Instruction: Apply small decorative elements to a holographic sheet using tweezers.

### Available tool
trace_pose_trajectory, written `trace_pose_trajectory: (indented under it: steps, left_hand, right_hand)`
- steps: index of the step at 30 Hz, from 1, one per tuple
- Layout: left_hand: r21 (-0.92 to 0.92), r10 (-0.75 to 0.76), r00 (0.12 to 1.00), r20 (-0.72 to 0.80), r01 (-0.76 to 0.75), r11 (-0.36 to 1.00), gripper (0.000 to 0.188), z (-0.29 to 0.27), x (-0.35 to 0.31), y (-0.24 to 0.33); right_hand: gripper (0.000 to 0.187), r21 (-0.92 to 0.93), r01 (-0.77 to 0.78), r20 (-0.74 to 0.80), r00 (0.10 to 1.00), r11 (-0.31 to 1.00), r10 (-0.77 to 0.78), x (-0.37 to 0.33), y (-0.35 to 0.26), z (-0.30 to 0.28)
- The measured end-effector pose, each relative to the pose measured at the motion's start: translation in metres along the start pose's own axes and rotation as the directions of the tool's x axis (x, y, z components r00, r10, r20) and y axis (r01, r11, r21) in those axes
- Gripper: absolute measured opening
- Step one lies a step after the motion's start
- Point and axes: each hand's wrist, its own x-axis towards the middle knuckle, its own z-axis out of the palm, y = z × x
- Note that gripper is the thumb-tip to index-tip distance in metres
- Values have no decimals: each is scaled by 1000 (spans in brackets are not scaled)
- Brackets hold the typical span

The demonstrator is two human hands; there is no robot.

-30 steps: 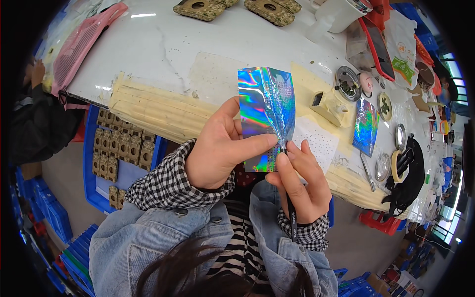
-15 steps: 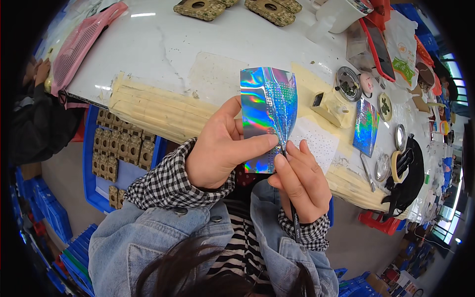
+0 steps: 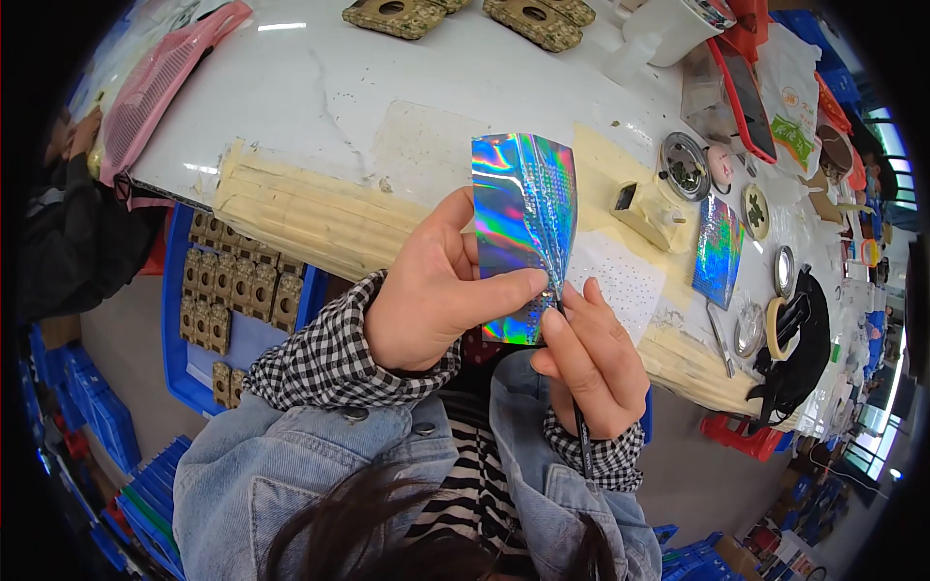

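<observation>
Presently, in the head view, your left hand pinches the shiny sheet between thumb and fingers, holding it up over the counter's near edge, its surface creased toward your thumb. Your right hand has its grip pressed around a slim black tool, with the tip at the sheet's right edge, close by your left thumb; you can't tell whether they touch.

To the right of your hands lie a dotted white paper, a second sheet and a knife, with a black pouch farther right. Left of you, below the counter, a blue tray holds camouflage pieces. A pink basket stands at the far left.
</observation>
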Motion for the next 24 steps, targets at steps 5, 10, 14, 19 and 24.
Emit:
trace_pose_trajectory:
  steps: [5, 10, 14, 19, 24]
  left_hand:
    - [30, 6, 1000, -3, -6, 1000, 54, 1, -1, 0]
    - [46, 8, 1000, -1, -8, 999, 55, 2, -2, 1]
    - [49, 11, 1000, -6, -10, 999, 55, 3, -2, 0]
    - [60, 1, 1000, -12, -1, 998, 55, 4, -3, 0]
    - [62, 6, 1000, -13, -5, 998, 55, 4, -4, 0]
  right_hand:
    - [35, 14, 1, -3, 1000, 1000, -1, -2, 0, 0]
    - [37, 39, -17, 18, 1000, 999, 16, -2, -1, -3]
    - [39, 46, -35, 28, 999, 998, 33, -2, -3, -5]
    - [40, 40, -50, 35, 998, 998, 48, -1, -5, -7]
    - [39, 40, -38, 37, 999, 998, 36, -2, -4, -7]
